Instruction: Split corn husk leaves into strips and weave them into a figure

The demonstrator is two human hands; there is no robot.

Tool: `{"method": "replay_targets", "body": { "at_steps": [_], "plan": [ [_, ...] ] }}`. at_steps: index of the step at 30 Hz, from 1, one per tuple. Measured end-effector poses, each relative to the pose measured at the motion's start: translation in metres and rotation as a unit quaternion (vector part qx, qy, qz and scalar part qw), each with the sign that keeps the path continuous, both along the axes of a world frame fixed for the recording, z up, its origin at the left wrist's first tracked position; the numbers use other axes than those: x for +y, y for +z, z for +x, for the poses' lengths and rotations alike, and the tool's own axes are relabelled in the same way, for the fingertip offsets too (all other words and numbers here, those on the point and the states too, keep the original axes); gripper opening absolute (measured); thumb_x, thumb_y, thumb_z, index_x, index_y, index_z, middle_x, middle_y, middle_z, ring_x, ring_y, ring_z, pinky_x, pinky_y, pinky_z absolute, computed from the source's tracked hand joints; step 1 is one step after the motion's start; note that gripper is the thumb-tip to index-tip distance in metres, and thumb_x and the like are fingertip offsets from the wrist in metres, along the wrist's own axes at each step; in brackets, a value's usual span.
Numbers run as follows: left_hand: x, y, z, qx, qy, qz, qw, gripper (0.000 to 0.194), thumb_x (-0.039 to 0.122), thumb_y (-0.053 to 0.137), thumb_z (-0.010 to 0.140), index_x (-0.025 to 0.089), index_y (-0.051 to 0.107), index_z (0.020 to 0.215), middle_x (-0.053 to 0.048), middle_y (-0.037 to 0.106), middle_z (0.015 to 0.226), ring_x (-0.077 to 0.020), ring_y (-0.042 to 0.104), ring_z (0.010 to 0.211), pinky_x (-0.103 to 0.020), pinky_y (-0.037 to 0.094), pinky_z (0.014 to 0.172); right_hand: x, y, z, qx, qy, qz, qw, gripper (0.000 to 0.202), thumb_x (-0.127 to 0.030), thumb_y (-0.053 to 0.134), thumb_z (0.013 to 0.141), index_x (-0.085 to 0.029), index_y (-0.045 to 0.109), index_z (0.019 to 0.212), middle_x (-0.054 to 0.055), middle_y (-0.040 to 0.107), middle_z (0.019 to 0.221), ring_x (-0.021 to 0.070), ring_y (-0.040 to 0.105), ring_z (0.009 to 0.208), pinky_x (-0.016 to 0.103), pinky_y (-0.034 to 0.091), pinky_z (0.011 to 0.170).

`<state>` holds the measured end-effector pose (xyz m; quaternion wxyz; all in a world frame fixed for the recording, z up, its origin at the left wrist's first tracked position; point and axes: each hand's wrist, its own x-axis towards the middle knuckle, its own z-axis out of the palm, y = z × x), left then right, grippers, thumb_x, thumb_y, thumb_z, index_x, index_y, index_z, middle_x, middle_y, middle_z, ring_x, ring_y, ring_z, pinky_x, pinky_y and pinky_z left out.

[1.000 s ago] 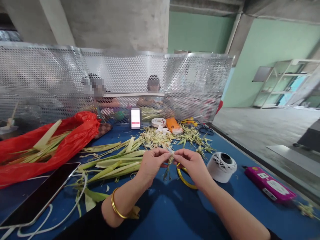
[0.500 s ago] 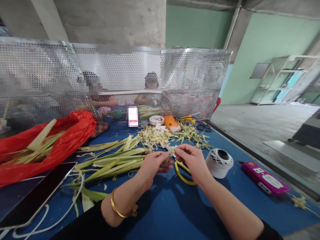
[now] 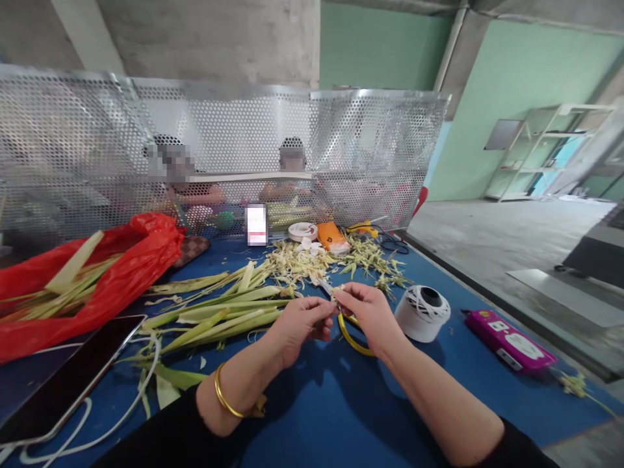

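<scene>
Over the middle of the blue table my left hand (image 3: 306,324) and my right hand (image 3: 366,311) meet, fingertips almost touching. My right thumb and index finger pinch a small pale plant piece, mostly hidden. My left fingers are closed in a pinch too; what lies in them is too small to make out. Below and behind my right hand rest scissors with yellow handles (image 3: 351,337), their blades pointing away to the left. Just beyond is a heap of pale plant bits (image 3: 297,263). Long green leaf strips (image 3: 224,318) lie left of my left hand.
A cone of white thread (image 3: 422,314) and a purple box (image 3: 507,341) stand at right. On the left are a red plastic bag (image 3: 141,260) with leaves, a tablet (image 3: 73,377) and a white cable. A perforated metal screen (image 3: 234,136) borders the back; people sit behind it.
My hands have drawn slightly closer together, with the fingertips now nearly meeting. The whole view has shifted a little; the things on the table stay in place.
</scene>
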<state>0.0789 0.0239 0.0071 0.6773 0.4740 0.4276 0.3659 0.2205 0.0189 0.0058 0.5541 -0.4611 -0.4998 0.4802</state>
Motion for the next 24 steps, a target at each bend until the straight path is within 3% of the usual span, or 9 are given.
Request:
{"method": "replay_targets", "body": {
  "at_steps": [3, 7, 10, 12, 14, 17, 19, 22, 24],
  "plan": [
    [0.0, -0.003, 0.002, 0.02, -0.005, 0.032, 0.999, 0.033, 0.045, 0.076, 0.062, 0.014, 0.064, 0.066, 0.003, 0.055, 0.055, -0.0077, 0.05, 0.046, -0.022, 0.044, 0.052, -0.001, 0.0, -0.003, 0.007, -0.011, -0.004, 1.0, 0.033, -0.043, 0.07, 0.067, -0.018, 0.053, 0.054, -0.006, 0.044, 0.048, 0.0092, 0.039, 0.05, 0.025, 0.031, 0.052],
    [0.0, -0.001, 0.001, 0.034, 0.001, 0.048, 0.998, 0.033, 0.047, 0.073, 0.065, 0.015, 0.063, 0.066, 0.003, 0.056, 0.054, -0.0086, 0.052, 0.047, -0.023, 0.045, 0.053, 0.0, 0.0, -0.002, 0.008, -0.006, -0.006, 1.0, 0.032, -0.042, 0.07, 0.069, -0.017, 0.054, 0.056, -0.005, 0.048, 0.048, 0.0082, 0.039, 0.049, 0.023, 0.031, 0.051],
    [0.007, 0.006, -0.008, 0.083, -0.046, 0.021, 0.995, 0.037, 0.052, 0.072, 0.065, 0.015, 0.067, 0.067, -0.001, 0.061, 0.055, -0.0101, 0.055, 0.047, -0.023, 0.046, 0.052, 0.002, -0.001, 0.004, 0.006, 0.052, -0.034, 0.998, 0.033, -0.043, 0.071, 0.07, -0.016, 0.054, 0.059, -0.005, 0.051, 0.049, 0.0069, 0.041, 0.046, 0.022, 0.031, 0.048],
    [0.016, 0.013, -0.019, 0.135, -0.058, 0.028, 0.989, 0.046, 0.058, 0.066, 0.069, 0.013, 0.071, 0.069, -0.009, 0.068, 0.063, -0.014, 0.06, 0.052, -0.024, 0.047, 0.051, 0.004, -0.001, 0.009, 0.02, 0.108, -0.077, 0.991, 0.034, -0.043, 0.073, 0.068, -0.016, 0.054, 0.059, -0.005, 0.053, 0.05, 0.0063, 0.042, 0.042, 0.021, 0.032, 0.045],
    [0.027, 0.022, -0.033, 0.137, 0.0, 0.057, 0.989, 0.044, 0.058, 0.065, 0.071, 0.014, 0.073, 0.072, -0.012, 0.072, 0.072, -0.0164, 0.064, 0.058, -0.025, 0.049, 0.053, 0.007, 0.001, 0.014, 0.079, 0.103, -0.109, 0.985, 0.03, -0.039, 0.076, 0.066, -0.016, 0.056, 0.063, -0.003, 0.057, 0.055, 0.0067, 0.047, 0.043, 0.021, 0.037, 0.045],
    [0.042, 0.038, -0.055, 0.084, 0.126, 0.111, 0.982, 0.034, 0.049, 0.066, 0.072, 0.016, 0.073, 0.073, -0.01, 0.072, 0.074, -0.0156, 0.065, 0.061, -0.025, 0.051, 0.056, 0.012, 0.004, 0.018, 0.229, -0.018, -0.1, 0.968, 0.024, -0.036, 0.074, 0.07, -0.018, 0.06, 0.076, 0.004, 0.068, 0.082, 0.0122, 0.064, 0.065, 0.023, 0.05, 0.059],
    [0.046, 0.051, -0.069, 0.071, 0.202, 0.143, 0.966, 0.026, 0.041, 0.068, 0.071, 0.016, 0.072, 0.072, -0.008, 0.07, 0.071, -0.0126, 0.062, 0.058, -0.023, 0.05, 0.055, 0.014, 0.005, 0.018, 0.26, -0.049, -0.116, 0.957, 0.025, -0.039, 0.07, 0.073, -0.019, 0.058, 0.083, 0.009, 0.068, 0.104, 0.0164, 0.068, 0.08, 0.026, 0.054, 0.067],
    [0.043, 0.071, -0.086, 0.074, 0.227, 0.184, 0.954, 0.022, 0.034, 0.071, 0.068, 0.014, 0.071, 0.076, -0.005, 0.068, 0.07, -0.0115, 0.061, 0.06, -0.021, 0.05, 0.056, 0.012, 0.0, 0.012, 0.133, 0.012, -0.137, 0.982, 0.033, -0.042, 0.069, 0.073, -0.019, 0.059, 0.093, 0.01, 0.069, 0.102, 0.0167, 0.068, 0.07, 0.028, 0.053, 0.062],
    [0.036, 0.083, -0.094, 0.081, 0.24, 0.212, 0.944, 0.022, 0.034, 0.071, 0.069, 0.014, 0.071, 0.079, -0.004, 0.068, 0.071, -0.0108, 0.061, 0.061, -0.021, 0.05, 0.058, 0.01, -0.006, 0.009, -0.016, 0.056, -0.074, 0.996, 0.034, -0.042, 0.067, 0.074, -0.018, 0.06, 0.098, 0.006, 0.07, 0.086, 0.0153, 0.065, 0.061, 0.027, 0.05, 0.06]
  ]
}}
